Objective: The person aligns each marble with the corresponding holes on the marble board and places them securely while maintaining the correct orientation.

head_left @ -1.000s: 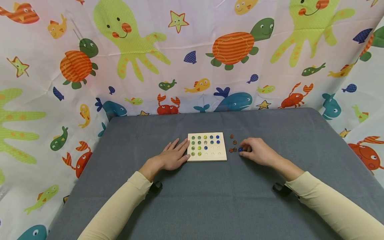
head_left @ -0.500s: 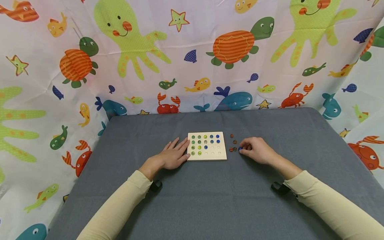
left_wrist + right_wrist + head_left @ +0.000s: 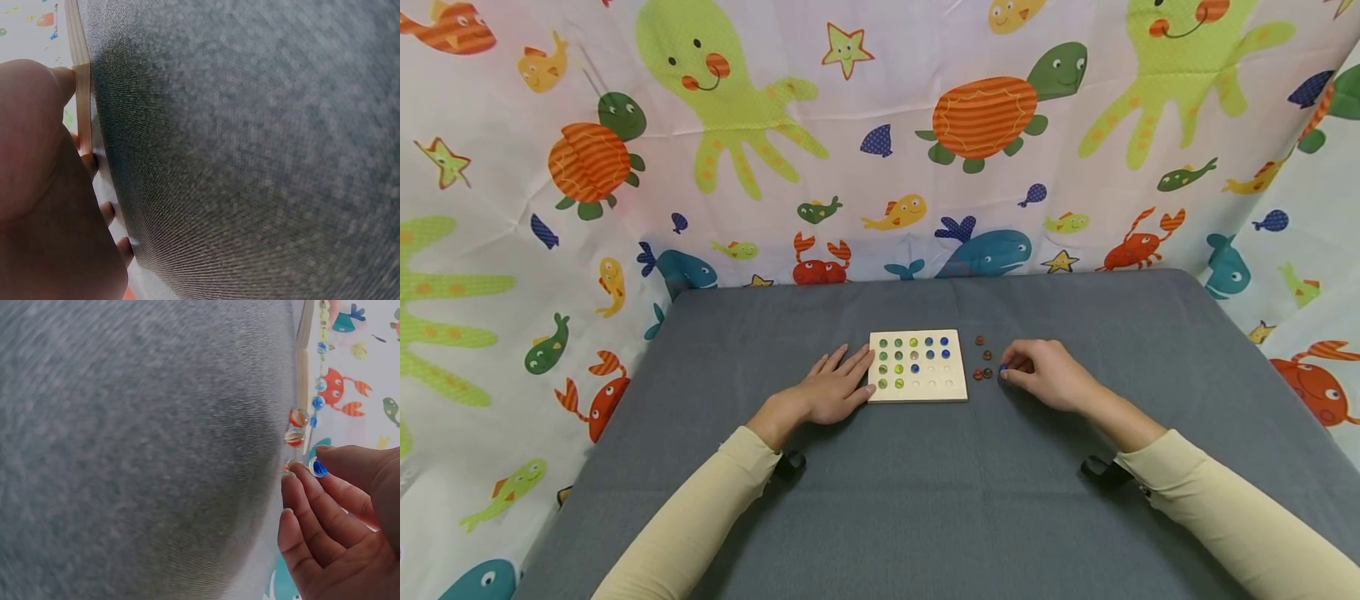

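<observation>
A pale wooden board [image 3: 925, 392] with rows of round hollows lies on the grey table. Green, yellow and blue marbles fill its left and upper hollows; several at the lower right hold none. My left hand [image 3: 833, 393] lies flat with fingers spread, thumb and fingertips on the board's left edge. To the right of the board, my right hand [image 3: 1048, 375] pinches a blue marble [image 3: 319, 467] between thumb and fingers. In the head view the fingers mostly hide that marble. Just left of this hand, several orange-brown marbles [image 3: 987, 355] sit loose on the cloth.
The grey cloth-covered table [image 3: 895, 500] reaches back to a white curtain [image 3: 865, 100] printed with sea animals, which also hangs at both sides. A dark strap [image 3: 1105, 471] is on the right wrist and another dark strap [image 3: 790, 467] on the left.
My right hand has closed its fingertips on the blue marble and shifted very slightly right and up, covering more of it. The left hand and the board have stayed put.
</observation>
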The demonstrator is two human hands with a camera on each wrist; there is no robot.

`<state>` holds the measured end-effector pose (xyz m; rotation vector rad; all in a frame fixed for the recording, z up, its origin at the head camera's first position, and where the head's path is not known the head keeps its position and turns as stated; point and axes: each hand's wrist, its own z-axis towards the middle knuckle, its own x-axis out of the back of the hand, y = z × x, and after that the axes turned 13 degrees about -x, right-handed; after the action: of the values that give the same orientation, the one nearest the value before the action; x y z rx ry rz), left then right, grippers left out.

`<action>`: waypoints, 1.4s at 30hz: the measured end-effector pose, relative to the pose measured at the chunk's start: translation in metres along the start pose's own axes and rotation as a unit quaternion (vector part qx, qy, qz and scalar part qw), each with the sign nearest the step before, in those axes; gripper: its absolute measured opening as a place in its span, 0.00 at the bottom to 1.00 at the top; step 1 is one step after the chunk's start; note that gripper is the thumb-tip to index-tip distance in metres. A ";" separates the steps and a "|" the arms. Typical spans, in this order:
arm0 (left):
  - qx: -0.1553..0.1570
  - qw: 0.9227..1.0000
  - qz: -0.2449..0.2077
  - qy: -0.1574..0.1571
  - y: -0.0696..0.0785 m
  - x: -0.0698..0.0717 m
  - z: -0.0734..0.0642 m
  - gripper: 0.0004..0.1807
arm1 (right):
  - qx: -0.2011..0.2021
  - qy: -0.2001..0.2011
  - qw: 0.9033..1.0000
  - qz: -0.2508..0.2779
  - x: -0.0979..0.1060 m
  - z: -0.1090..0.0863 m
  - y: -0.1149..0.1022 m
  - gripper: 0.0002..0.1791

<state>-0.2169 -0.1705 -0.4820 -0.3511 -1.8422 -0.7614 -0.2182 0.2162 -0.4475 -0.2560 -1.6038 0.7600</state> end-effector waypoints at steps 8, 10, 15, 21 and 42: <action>0.007 1.000 0.002 -0.006 0.001 0.002 0.001 0.39 | 0.024 0.024 0.999 -0.001 0.006 -0.002 -0.011 0.05; 0.008 1.000 0.001 -0.006 0.002 0.002 0.001 0.39 | 0.031 0.029 0.999 0.000 0.006 -0.002 -0.013 0.05; 0.007 1.000 -0.005 -0.002 0.002 0.002 0.001 0.39 | 0.042 0.039 0.998 0.001 0.006 -0.003 -0.019 0.05; 0.001 1.000 -0.007 0.001 0.002 0.001 0.000 0.39 | 0.041 0.034 0.999 0.000 0.005 -0.004 -0.025 0.06; 0.005 1.000 0.001 -0.005 0.004 0.003 -0.001 0.39 | 0.068 0.024 0.997 0.013 -0.009 0.009 -0.044 0.05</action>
<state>-0.2151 -0.1687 -0.4775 -0.3502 -1.8541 -0.7502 -0.2135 0.1748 -0.4280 -0.1965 -1.4986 0.8722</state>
